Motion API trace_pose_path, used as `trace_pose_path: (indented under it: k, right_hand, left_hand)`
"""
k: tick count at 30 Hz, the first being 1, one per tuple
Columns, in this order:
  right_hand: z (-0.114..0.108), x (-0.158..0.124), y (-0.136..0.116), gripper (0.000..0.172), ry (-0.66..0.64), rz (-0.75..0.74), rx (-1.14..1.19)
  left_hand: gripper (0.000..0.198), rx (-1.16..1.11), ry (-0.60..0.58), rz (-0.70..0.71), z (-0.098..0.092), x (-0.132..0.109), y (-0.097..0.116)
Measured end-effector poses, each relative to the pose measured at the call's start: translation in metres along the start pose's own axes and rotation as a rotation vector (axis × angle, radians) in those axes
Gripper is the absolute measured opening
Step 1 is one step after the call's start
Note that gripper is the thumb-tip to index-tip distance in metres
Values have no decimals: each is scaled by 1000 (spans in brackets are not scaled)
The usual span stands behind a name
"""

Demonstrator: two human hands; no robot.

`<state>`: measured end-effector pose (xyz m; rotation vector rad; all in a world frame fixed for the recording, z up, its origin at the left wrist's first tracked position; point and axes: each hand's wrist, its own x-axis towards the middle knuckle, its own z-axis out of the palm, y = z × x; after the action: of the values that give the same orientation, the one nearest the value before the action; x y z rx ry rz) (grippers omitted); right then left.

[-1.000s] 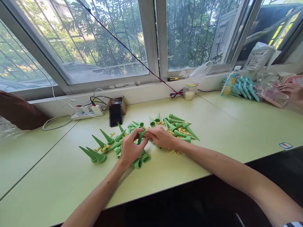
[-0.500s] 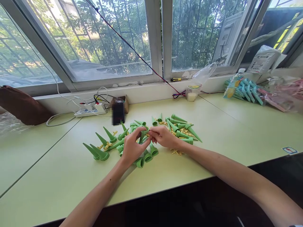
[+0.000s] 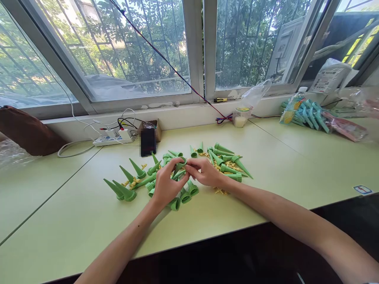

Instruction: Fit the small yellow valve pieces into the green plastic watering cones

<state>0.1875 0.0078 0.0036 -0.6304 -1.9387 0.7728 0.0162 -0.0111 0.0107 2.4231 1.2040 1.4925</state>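
Note:
My left hand (image 3: pixel 167 185) is closed around a green cone-shaped plastic spike (image 3: pixel 179 167), its wide open end up and toward my right hand. Thumb and fingers of my right hand (image 3: pixel 204 171) pinch together at that rim; what they hold is hidden. Around both hands lie several more green spikes, some standing on their wide ends (image 3: pixel 128 193), others on their sides (image 3: pixel 229 167). Small yellow plastic pieces (image 3: pixel 220 191) are scattered among them, with a few more yellow bits (image 3: pixel 134 183) at the left.
Behind the pile stand a dark phone-like block (image 3: pixel 148 142) and a small cardboard box (image 3: pixel 158 132). A white power strip (image 3: pixel 114 139) with cables is at the back left. A plastic jar (image 3: pixel 239 118) and bagged blue-green parts (image 3: pixel 310 114) line the window side. The table's front edge runs below my forearms.
The right fingers have shifted slightly at the spike's rim, and the yellow bit beside them no longer shows. Fewer pink parts show in the bag at the far right.

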Motion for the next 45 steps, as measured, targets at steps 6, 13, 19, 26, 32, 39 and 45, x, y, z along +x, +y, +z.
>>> trace_pose_path:
  k: [6,13,19,26,32,39,45]
  right_hand:
    - [1,0,0,30,3,11,-24]
    - [4,-2,-1,35,5,89,63]
    - [7,-2,0,45,14,167,249]
    - [7,-2,-2,45,52,166,268]
    - [6,-3,-4,41,90,140,131]
    - [6,-5,-1,26,103,43,-5]
    - [4,-5,8,20,175,-20,-206]
  left_hand:
    - [22,10,25,17,0,-1,-1]
    - [17,37,64,38,2,-2,-3]
    - [16,43,77,52,2,-5,-2]
    - [18,47,106,80,5,-6,-4]
    - [17,52,74,47,6,-5,-7]
    - [19,26,69,36,6,-6,-9]
    - [21,17,62,37,7,-7,-11]
